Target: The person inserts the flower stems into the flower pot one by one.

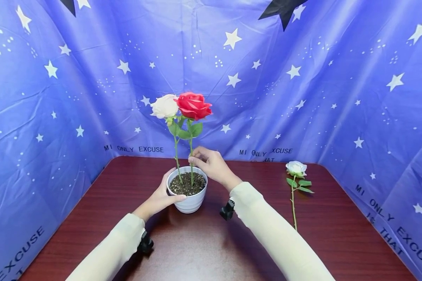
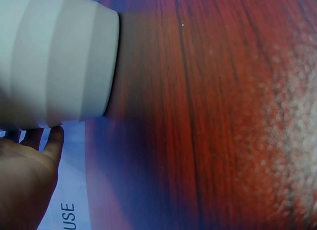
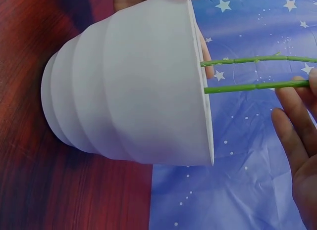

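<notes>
A white ribbed flowerpot (image 1: pixel 189 204) full of dark soil (image 1: pixel 184 186) stands upright on the table. My left hand (image 1: pixel 161 196) holds it from the left, thumb over the near rim and fingers round the far side. Two roses rise from the soil: a white rose (image 1: pixel 164 106) and, to its right, a red rose (image 1: pixel 194 105). Above the pot's rim, my right hand (image 1: pixel 213 165) pinches the red rose's stem between thumb and fingers. In the right wrist view both green stems (image 3: pixel 252 86) come out over the rim. The buried stem ends are hidden.
Another white rose (image 1: pixel 296 169) lies on the right side of the dark red wooden table (image 1: pixel 197 249), its lower stem running behind my right sleeve. Blue star-patterned cloth (image 1: pixel 204 58) hangs at the back and both sides. Black wrist cameras (image 1: pixel 227 210) sit under both cuffs.
</notes>
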Tool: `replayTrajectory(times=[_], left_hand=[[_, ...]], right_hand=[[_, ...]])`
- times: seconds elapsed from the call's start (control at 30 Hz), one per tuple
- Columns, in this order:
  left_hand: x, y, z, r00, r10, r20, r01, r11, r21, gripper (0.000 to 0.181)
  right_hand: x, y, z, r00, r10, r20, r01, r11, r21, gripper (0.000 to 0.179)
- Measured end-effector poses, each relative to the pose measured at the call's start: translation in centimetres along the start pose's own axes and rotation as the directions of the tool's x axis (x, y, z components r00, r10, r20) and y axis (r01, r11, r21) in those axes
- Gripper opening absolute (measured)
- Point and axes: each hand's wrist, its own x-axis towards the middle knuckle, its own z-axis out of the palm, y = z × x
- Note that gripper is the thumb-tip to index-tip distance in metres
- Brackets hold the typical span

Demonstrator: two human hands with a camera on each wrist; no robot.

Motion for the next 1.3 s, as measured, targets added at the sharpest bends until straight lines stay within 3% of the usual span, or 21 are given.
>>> replayTrajectory(times=[0.37,0.67,0.97,1.3], left_hand=[[0.0,0.06,-0.05,1.0,-0.002,-0.001,0.002,1.0,0.008,0.109],[0.11,-0.18,-0.03,1.0,0.005,-0.003,-0.005,1.0,-0.001,0.107],[0.05,-0.02,0.08,1.0,0.007,0.006,-0.007,1.0,-0.009,0.108],[-0.01,-0.01,0.01,1.0,0.005,0.0,-0.005,1.0,-0.005,0.107]], right_hand=[[-0.13,0.02,0.19,1.0,-0.008,0.001,0.008,0.999,-0.034,0.006],[-0.17,0.24,0.19,0.999,0.044,-0.019,-0.044,0.999,-0.001,0.006],[-0.52,0.46,0.13,0.994,0.106,0.015,-0.107,0.991,0.078,0.017],[-0.39,0.35,0.16,0.991,0.13,0.013,-0.13,0.989,0.076,0.018]])
